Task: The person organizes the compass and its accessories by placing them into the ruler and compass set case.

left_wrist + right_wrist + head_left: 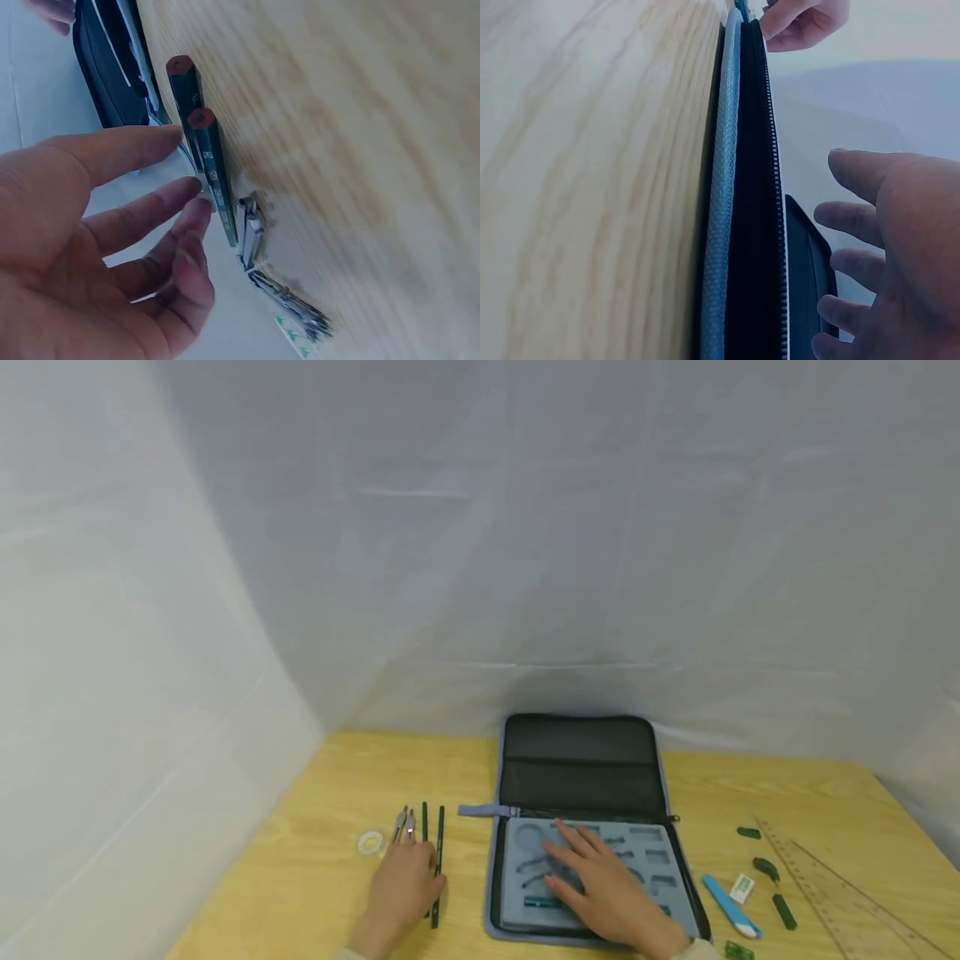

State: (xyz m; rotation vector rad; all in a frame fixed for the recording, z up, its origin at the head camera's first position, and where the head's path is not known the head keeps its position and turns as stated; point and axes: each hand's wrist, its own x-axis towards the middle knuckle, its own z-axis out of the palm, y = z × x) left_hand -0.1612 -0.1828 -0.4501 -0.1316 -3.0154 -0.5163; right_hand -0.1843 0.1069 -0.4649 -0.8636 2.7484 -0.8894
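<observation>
My left hand is at two dark green pencils lying side by side on the table. In the left wrist view its thumb reaches the farther pencil, and loosely bent fingertips come up beside the nearer pencil. A metal compass and another slim metal tool lie just left of the pencils, partly hidden by the hand. My right hand, fingers spread, is over the grey foam insert of an unzipped case. A dark green item sits in one slot.
The case lid stands raised behind the insert. A clear ring-shaped item is at far left. To the right lie a blue-and-white cutter, an eraser, several small green pieces and transparent set squares. Pale sheeting backs the table.
</observation>
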